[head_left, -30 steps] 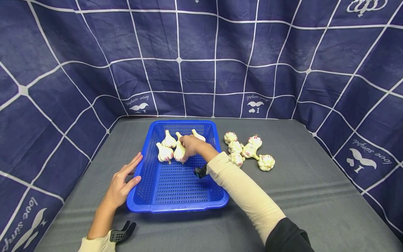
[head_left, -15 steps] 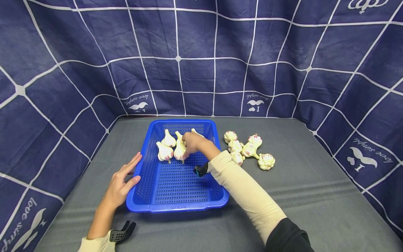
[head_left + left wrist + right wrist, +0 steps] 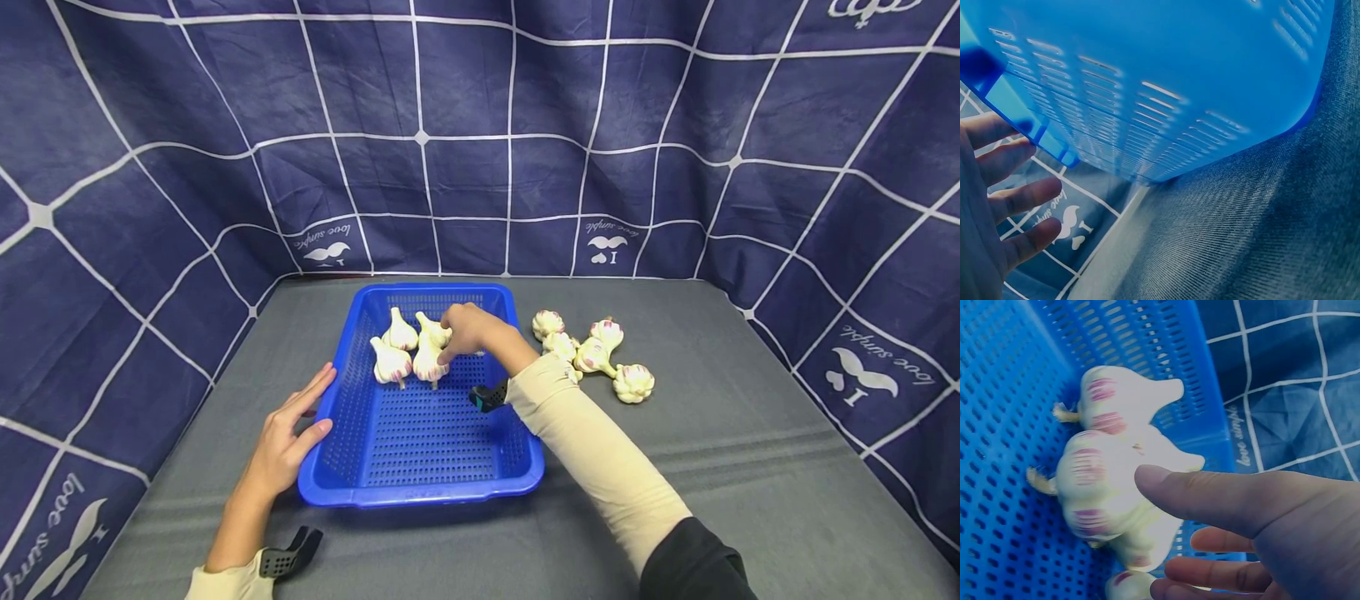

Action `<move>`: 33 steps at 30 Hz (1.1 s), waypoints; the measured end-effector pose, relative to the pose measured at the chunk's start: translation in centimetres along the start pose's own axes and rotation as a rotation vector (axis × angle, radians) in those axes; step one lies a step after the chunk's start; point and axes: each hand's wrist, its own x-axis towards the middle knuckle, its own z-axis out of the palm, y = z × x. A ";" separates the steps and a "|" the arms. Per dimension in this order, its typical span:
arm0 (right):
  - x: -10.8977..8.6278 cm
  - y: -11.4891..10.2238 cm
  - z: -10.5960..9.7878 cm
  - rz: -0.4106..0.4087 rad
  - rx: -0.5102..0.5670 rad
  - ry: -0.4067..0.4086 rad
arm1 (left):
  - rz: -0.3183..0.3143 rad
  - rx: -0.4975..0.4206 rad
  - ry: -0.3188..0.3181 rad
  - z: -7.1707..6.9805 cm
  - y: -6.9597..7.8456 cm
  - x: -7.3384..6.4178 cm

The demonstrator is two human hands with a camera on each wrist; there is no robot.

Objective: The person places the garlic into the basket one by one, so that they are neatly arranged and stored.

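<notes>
A blue plastic basket (image 3: 420, 497) with perforated walls stands on the grey cloth, with several garlic bulbs (image 3: 391, 363) grouped toward its far end. My right hand (image 3: 472, 331) is inside the basket, over the garlic at the right of the group. Seen from the right wrist, its thumb (image 3: 1204, 494) overlaps a white, purple-streaked garlic bulb (image 3: 1088, 487), with the fingers spread apart and nothing gripped. My left hand (image 3: 282, 443) rests against the basket's left rim, fingers extended. In the left wrist view, those fingers (image 3: 1032, 194) reach beside the basket's outer wall (image 3: 1166, 56).
On the cloth right of the basket lies a cluster of garlic bulbs (image 3: 594, 355), with one bulb (image 3: 633, 383) at its near right. My right forearm hides part of the cluster. A dark blue curtain (image 3: 465, 175) with white grid lines surrounds the back and sides.
My right hand has let go of a garlic bulb in the basket and moved slightly right and up from it, its fingers spreading. My left hand stays at the rim.
</notes>
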 end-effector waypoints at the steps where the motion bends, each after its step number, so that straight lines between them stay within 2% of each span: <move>1: -0.1 0.0 -0.2 -0.003 0.010 0.006 | 0.000 0.001 0.001 0.0 0.0 0.0; 8: -1.2 0.2 -1.3 -0.023 0.071 0.008 | -0.007 0.002 -0.007 0.0 0.2 0.0; 24: -4.4 1.5 -2.7 -0.130 0.164 0.164 | 0.021 -0.007 0.000 0.0 0.1 0.2; 33: -6.3 3.1 -2.6 -0.125 0.223 0.238 | -0.007 0.001 -0.007 0.0 0.2 -0.1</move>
